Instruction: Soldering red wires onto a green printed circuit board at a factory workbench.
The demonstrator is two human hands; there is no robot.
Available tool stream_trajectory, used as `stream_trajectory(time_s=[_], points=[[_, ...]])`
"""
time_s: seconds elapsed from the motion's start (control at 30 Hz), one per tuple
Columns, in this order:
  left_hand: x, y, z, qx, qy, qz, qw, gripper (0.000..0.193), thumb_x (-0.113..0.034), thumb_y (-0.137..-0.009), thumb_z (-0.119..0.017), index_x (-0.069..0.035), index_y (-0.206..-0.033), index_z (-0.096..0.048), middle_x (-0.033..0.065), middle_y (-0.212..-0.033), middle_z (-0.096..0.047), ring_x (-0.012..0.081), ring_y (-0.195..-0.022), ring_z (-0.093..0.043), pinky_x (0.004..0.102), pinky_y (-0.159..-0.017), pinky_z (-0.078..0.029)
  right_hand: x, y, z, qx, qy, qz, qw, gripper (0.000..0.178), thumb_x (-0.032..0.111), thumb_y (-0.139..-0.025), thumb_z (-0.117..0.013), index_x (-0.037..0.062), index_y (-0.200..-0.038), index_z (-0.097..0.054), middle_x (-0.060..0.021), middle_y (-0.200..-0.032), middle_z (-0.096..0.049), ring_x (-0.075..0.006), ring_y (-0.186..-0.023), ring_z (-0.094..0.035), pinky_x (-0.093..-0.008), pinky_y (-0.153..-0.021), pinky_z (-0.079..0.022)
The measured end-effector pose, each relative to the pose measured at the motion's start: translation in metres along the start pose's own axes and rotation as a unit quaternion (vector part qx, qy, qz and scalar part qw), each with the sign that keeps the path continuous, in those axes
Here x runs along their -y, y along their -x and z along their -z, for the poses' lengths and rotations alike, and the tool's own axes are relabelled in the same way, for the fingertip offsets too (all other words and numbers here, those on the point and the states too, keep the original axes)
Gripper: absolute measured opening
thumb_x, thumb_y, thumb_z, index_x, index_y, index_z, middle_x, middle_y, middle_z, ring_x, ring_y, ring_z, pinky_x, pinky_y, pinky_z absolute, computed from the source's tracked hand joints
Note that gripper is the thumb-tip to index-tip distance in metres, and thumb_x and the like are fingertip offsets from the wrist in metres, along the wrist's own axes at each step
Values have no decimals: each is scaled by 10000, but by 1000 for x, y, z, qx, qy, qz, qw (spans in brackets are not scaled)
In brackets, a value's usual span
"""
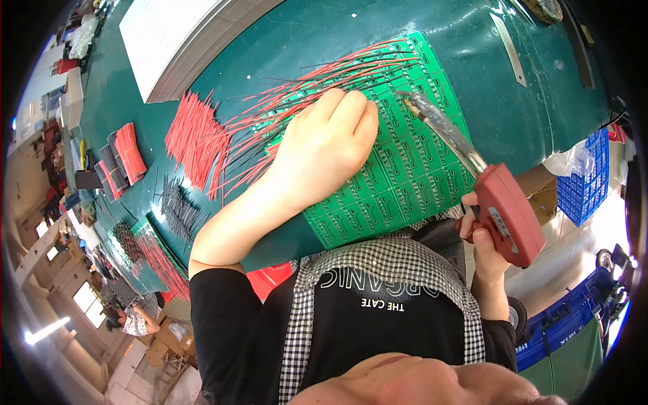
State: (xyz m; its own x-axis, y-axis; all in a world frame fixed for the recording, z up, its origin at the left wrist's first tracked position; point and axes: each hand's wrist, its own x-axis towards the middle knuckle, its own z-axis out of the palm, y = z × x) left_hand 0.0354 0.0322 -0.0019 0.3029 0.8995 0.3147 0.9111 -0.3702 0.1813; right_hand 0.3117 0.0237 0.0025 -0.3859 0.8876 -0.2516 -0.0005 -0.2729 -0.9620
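A green panel of small circuit boards (415, 179) lies at an angle on the table in front of me. Red and black wires (317, 77) run across its far and left parts, many with their ends on the board. My left hand (327, 138) rests over the panel among these wires, its fingers curled; whatever is in them is hidden. With my right hand (480, 246) I grip the handle of a red soldering gun (509, 214) at the panel's right. Its dark tip reaches over the board, just right of my left fingers.
Loose red wires (196, 138) and black wires (179, 206) lie to the left, near bundled wires (129, 152). Another wired board (162, 256) is at the left edge. A white stack (169, 44) stands at the back; a metal strip (507, 48) lies far right. A blue crate (586, 179) stands beyond the table.
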Motion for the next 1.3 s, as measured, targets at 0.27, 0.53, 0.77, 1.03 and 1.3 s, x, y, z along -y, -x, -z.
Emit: stream_trajectory(time_s=[0.27, 0.53, 0.77, 1.03, 1.3], points=[[-2, -5, 2, 1, 43, 38, 998, 238, -31, -659, -631, -9, -896, -625, 58, -833, -542, 193, -744, -568, 299, -583, -505, -1, -1, 7, 5, 46, 52, 998, 637, 285, -842, -694, -60, -1302, -420, -227, -1077, -596, -146, -574, -524, -244, -515, -434], [-1, -12, -8, -46, 21, -6, 999, 223, -70, -661, -634, -8, -875, -630, 38, -759, -505, 163, -690, -547, 265, -548, -497, 1, -4, 9, -12, -43, -52, 998, 789, 239, -752, -800, -28, -1357, -369, -149, -1045, -609, -110, -728, -563, -221, -621, -460], [0, -15, -9, -30, 23, -16, 999, 206, -64, -677, -634, 13, -868, -618, 47, -770, -495, 164, -712, -546, 268, -544, -501, -3, -4, 11, -7, -26, -39, 999, 784, 209, -756, -793, -35, -1367, -366, -96, -1059, -613, -110, -785, -585, -231, -718, -481], [1, -16, -8, -37, 23, -25, 999, 205, -55, -676, -628, 18, -867, -615, 49, -770, -491, 167, -713, -543, 264, -540, -497, -4, -3, 17, 6, 59, -33, 998, 782, 241, -736, -814, -57, -1339, -417, -46, -1009, -637, -82, -772, -583, -232, -698, -480], [-2, -17, -7, -32, 15, -27, 999, 184, -63, -677, -620, 11, -846, -609, 43, -751, -479, 158, -708, -540, 258, -525, -488, 2, -3, 7, -18, -36, -11, 999, 665, 230, -775, -774, -41, -1297, -463, -157, -1084, -622, -104, -703, -565, -224, -630, -461]])
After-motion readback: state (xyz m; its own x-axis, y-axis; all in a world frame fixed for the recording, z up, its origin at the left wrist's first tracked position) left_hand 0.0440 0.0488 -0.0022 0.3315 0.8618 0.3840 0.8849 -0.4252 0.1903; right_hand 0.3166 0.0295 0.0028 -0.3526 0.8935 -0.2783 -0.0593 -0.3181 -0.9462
